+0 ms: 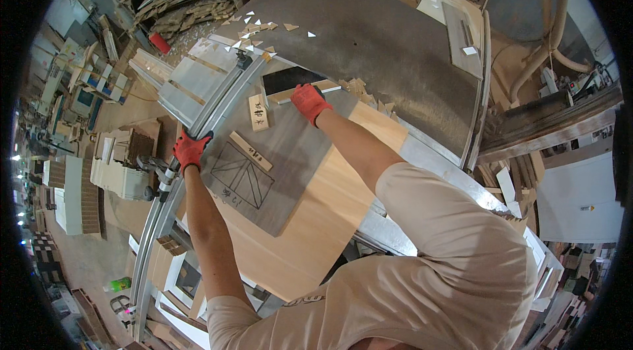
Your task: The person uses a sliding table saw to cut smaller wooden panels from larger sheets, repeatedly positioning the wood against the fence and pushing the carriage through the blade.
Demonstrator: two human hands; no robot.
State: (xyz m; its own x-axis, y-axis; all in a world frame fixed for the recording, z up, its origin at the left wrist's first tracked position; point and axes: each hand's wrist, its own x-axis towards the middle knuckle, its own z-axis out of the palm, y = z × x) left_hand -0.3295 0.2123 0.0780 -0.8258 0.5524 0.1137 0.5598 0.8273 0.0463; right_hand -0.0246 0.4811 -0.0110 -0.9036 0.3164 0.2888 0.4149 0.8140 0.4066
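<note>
I take the grey panel (280,165) as my landmark: it lies flat on a pale wooden board (330,218) on the saw table, one corner pointing back toward me, with a pencilled rectangle crossed by diagonal lines drawn on its near half. My left hand (190,149), in a red glove, is clamped over the panel's left corner, fingers curled tight around the edge where it meets the metal guide rail (198,145) running along that side. My right hand (310,102), also red-gloved, presses down on the panel's far edge, fingers bent over it; I cannot tell whether it grips the edge or only pushes flat. Just beyond that hand sits a dark rectangular piece (288,78) beside a light wooden strip. Two small wooden blocks (258,113) with pencil marks rest on the panel, one near its far left corner, the other closer to the drawn rectangle. Past the panel stretches the dull grey machine table (382,47), with small triangular offcuts (260,24) scattered on its far left part. Left of the rail, well apart from the panel, stacked boards stand on the workshop floor.
</note>
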